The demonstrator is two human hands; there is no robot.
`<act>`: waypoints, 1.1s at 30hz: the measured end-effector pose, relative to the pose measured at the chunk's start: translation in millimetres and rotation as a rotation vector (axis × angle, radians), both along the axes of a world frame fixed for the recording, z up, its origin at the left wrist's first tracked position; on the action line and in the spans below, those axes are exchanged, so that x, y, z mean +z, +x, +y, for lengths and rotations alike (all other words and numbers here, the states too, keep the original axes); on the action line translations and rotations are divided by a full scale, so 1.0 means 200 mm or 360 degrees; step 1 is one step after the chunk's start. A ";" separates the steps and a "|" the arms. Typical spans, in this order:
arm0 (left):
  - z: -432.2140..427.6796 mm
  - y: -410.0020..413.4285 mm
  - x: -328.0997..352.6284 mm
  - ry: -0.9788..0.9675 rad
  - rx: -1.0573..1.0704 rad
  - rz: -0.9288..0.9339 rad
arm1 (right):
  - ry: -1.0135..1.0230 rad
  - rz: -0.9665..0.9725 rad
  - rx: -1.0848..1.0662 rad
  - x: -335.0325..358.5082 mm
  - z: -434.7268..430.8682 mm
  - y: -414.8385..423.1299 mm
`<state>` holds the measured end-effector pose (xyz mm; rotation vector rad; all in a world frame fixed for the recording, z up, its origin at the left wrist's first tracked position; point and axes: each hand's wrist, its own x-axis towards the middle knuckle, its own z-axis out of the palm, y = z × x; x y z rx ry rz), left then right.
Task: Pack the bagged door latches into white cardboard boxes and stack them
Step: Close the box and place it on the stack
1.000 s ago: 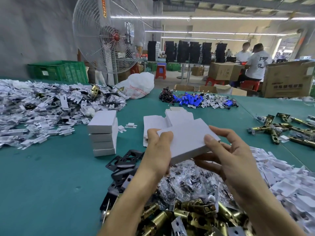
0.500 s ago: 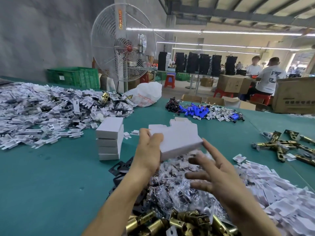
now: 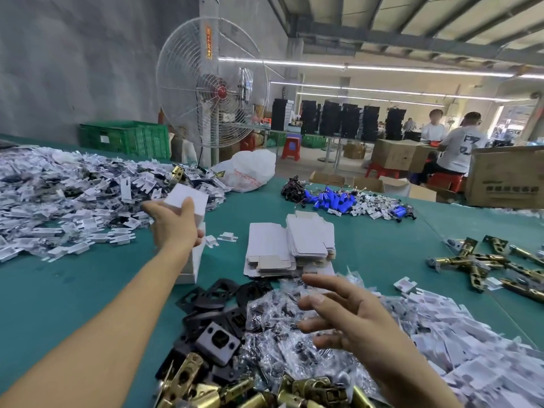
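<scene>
Head view, left: I see my left hand point(image 3: 173, 228) gripping a closed white cardboard box point(image 3: 190, 198) just over the short stack of white boxes point(image 3: 195, 262).
Head view, right: my right hand point(image 3: 362, 325) hovers with fingers spread, holding nothing — over the heap of clear-bagged door latches point(image 3: 273, 319) on the green bench point(image 3: 73, 290).

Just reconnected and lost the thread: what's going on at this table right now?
The person's left hand grips a white box over the stack of white boxes on the green table; whether it rests on the stack yet is hidden. The right hand hovers open above the pile of bagged parts, holding nothing. Flat box blanks lie just beyond.
</scene>
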<state>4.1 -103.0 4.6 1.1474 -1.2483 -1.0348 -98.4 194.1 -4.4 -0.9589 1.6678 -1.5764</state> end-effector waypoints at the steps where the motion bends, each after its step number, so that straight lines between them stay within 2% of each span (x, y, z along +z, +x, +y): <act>1: -0.02 0.01 -0.02 0.0035 0.0012 -0.0115 | 0.0006 0.0006 -0.0004 0.00 0.00 0.00; 3: -0.05 0.03 -0.07 0.0024 0.0094 -0.0410 | 0.0026 0.0019 -0.0006 0.00 0.00 -0.01; 5: -0.06 0.05 -0.10 -0.0040 0.0205 -0.0562 | 0.0034 0.0022 -0.0007 -0.01 0.00 -0.01; 13: -0.11 0.08 -0.11 -0.0118 0.0372 -0.0598 | -0.0002 0.0008 0.0033 -0.01 0.01 -0.02; 18: -0.10 0.08 -0.16 -0.0185 0.0327 -0.0538 | 0.0007 0.0024 0.0047 -0.01 0.01 -0.02; 22: -0.08 0.07 -0.19 -0.0328 0.0191 -0.0786 | 0.0008 0.0018 0.0049 -0.02 0.00 -0.02; 33: -0.11 0.05 -0.26 -0.0516 0.0376 -0.0941 | 0.0005 0.0019 0.0027 -0.02 0.01 -0.03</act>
